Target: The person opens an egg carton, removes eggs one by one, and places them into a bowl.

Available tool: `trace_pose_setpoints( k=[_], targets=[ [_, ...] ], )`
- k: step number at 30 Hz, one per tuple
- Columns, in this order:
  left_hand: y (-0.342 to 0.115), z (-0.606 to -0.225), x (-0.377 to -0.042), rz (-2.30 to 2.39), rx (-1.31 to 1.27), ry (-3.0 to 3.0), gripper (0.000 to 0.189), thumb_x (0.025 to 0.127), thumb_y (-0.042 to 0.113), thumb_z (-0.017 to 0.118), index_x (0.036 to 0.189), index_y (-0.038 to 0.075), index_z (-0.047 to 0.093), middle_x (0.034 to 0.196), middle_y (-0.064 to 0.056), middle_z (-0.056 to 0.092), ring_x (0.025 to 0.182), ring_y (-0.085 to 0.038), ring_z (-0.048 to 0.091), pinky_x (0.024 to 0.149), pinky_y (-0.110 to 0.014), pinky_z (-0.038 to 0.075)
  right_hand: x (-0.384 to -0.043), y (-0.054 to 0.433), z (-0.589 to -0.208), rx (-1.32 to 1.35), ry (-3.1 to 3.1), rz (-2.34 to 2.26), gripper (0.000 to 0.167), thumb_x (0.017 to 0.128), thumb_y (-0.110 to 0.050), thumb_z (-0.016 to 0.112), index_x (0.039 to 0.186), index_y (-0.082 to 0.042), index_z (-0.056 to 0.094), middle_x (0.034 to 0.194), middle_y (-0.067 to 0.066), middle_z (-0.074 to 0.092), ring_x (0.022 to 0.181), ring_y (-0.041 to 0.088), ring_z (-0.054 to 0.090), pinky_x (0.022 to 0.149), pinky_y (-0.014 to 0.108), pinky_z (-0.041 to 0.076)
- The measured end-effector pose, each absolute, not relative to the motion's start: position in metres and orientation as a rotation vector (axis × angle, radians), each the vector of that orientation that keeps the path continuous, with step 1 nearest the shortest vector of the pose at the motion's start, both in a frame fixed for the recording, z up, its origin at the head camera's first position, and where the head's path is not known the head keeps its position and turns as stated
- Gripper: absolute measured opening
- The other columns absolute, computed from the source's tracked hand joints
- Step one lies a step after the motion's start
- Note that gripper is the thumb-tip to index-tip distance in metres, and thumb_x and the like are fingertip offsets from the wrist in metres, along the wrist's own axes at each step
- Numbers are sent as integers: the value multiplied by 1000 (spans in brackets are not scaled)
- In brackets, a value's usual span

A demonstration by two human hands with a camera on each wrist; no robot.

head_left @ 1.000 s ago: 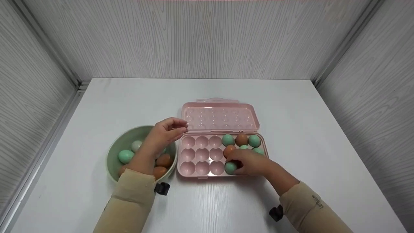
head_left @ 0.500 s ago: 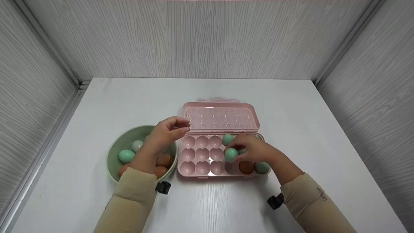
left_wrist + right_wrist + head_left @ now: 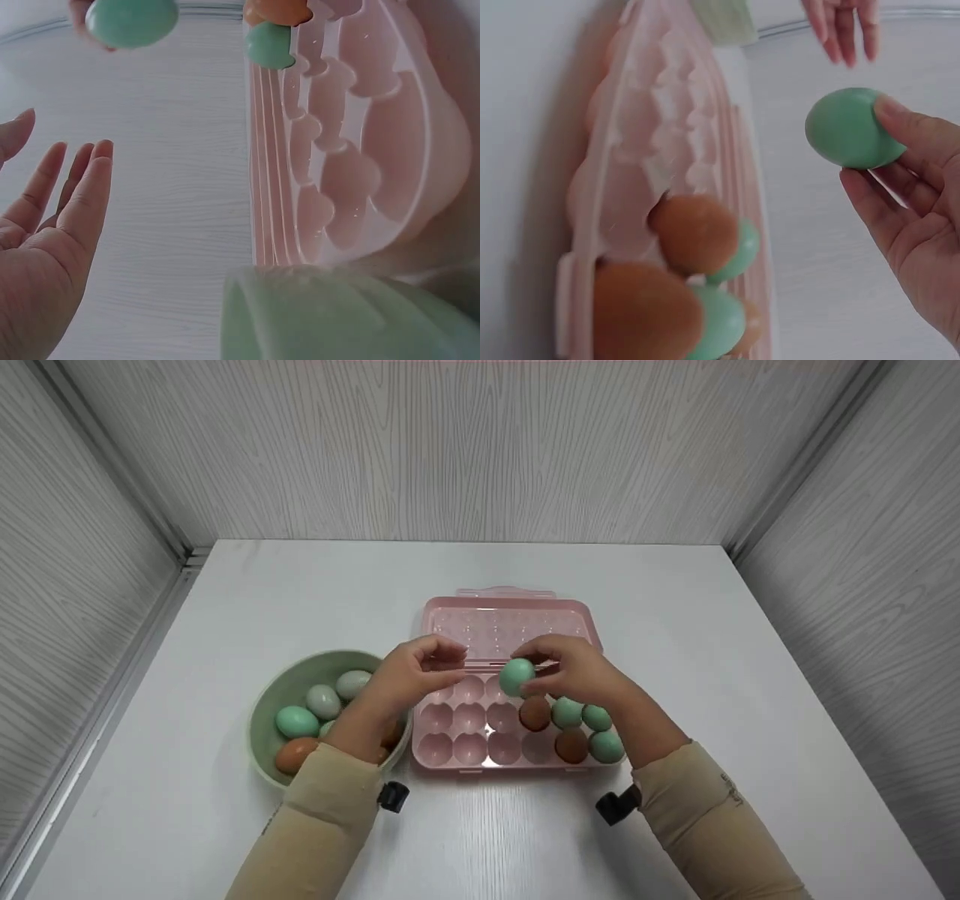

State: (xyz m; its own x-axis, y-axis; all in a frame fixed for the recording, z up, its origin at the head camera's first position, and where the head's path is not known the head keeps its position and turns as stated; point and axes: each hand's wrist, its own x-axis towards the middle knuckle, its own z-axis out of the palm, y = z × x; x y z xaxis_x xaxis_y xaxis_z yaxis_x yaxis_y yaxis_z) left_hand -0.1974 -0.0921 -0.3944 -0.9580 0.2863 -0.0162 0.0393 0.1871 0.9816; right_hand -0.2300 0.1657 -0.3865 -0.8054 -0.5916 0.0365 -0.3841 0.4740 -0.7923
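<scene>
In the head view my right hand [image 3: 577, 671] pinches a green egg [image 3: 517, 677] between thumb and fingers, above the back of the pink egg tray [image 3: 469, 718]. The right wrist view shows the same egg [image 3: 851, 127] at the fingertips. My left hand [image 3: 416, 671] faces it, holding nothing, over the tray's left side and the bowl's right edge. Its fingers are loosely extended in the left wrist view. Brown eggs [image 3: 535, 713] and green eggs [image 3: 607, 747] sit in cups at the tray's right side. The right hand hides part of the back row.
A pale green bowl [image 3: 259, 735] stands left of the tray, with brown, green and greyish eggs [image 3: 323, 701] in it. The tray's lid [image 3: 510, 622] lies folded back behind it. White table [image 3: 480, 840] surrounds both; grey wood-grain walls enclose the back and sides.
My right hand has lifted the green egg from a front-row cup and carried it back and slightly left. The left hand has moved right, towards it, uncovering more eggs in the bowl.
</scene>
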Motion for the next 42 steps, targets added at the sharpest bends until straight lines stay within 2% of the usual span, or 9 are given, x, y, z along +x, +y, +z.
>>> trace_pose_setpoints(
  k=[6,13,24,31,42],
  targets=[
    [-76,-399,-196,1905,474,2231,40,77,13,73,113,5,58,113,-10,60,107,-21,57,85,-29,49,-226,140,-366,-754,2538,-1206,35,75,-30,75,108,-22,64,102,-9,62,98,9,57,88,33,47],
    [-71,-387,-192,1935,481,2231,43,78,6,71,117,0,54,115,-12,56,108,-24,56,84,-28,49,-221,123,-357,-693,2580,-1208,29,77,-30,74,103,-23,64,98,-10,62,95,10,57,85,31,47],
    [-81,-390,-197,1932,458,2307,43,76,18,75,114,9,57,108,-6,60,99,-17,60,83,-29,49,-221,108,-353,-773,2525,-1292,24,80,-29,71,102,-20,63,97,-7,62,93,13,58,80,29,49],
    [-90,-381,-197,1850,482,2370,45,77,22,75,117,14,58,111,-2,60,102,-15,58,87,-29,47,-223,112,-354,-798,2527,-1324,20,85,-31,65,102,-21,63,94,-6,62,90,11,57,86,31,45],
    [-123,-371,-205,1799,394,2506,53,79,25,73,126,16,52,118,-5,56,110,-15,54,89,-33,46,-228,126,-363,-720,2533,-1326,17,87,-31,62,100,-21,64,95,-4,61,92,13,55,87,32,45]
  ],
)
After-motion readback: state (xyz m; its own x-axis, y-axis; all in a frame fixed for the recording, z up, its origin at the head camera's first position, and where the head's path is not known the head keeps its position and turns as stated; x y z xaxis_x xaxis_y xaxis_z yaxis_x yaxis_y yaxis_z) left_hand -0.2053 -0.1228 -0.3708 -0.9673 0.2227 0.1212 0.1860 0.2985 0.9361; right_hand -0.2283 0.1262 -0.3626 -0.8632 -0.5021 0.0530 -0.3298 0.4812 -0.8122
